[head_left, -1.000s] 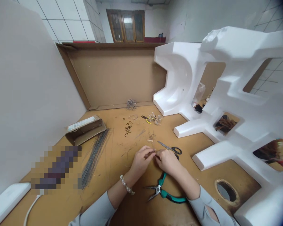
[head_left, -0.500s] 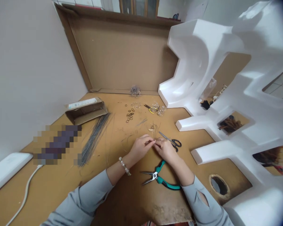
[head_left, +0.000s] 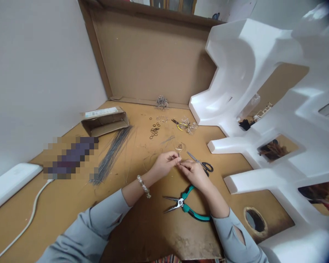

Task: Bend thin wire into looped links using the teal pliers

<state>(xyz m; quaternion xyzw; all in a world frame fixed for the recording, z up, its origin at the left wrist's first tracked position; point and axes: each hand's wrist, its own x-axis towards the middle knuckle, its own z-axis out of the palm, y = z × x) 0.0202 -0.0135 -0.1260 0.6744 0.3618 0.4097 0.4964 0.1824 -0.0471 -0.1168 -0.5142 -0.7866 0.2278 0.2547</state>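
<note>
Over the middle of the table my left hand (head_left: pixel 166 163) and my right hand (head_left: pixel 194 171) meet, fingertips nearly touching. Both are closed in a pinch on a thin wire (head_left: pixel 179 155) that rises between them; its lower end is hidden by the fingers. Just beyond the fingertips, fine looped wire (head_left: pixel 180 146) shows, too thin to trace. Black-handled scissors (head_left: pixel 207 167) lie beside my right hand, partly covered by it. Nearer to me, green-handled pliers (head_left: pixel 180 203) rest spread apart below both hands.
Straight grey wires (head_left: pixel 112 155) lie in a bundle at left, near a small cardboard box (head_left: pixel 106 124). Dark rings (head_left: pixel 154 132), yellow-handled pliers (head_left: pixel 178 125) and tangled wire pieces (head_left: pixel 162 102) sit farther back. White foam (head_left: pixel 224 146) borders the right, above a round hole (head_left: pixel 254 221).
The camera view has shifted, so the background sits farther right. My left fingertips have risen slightly above my right ones, both hands still pinching. The fine wires beyond the fingertips now look more looped.
</note>
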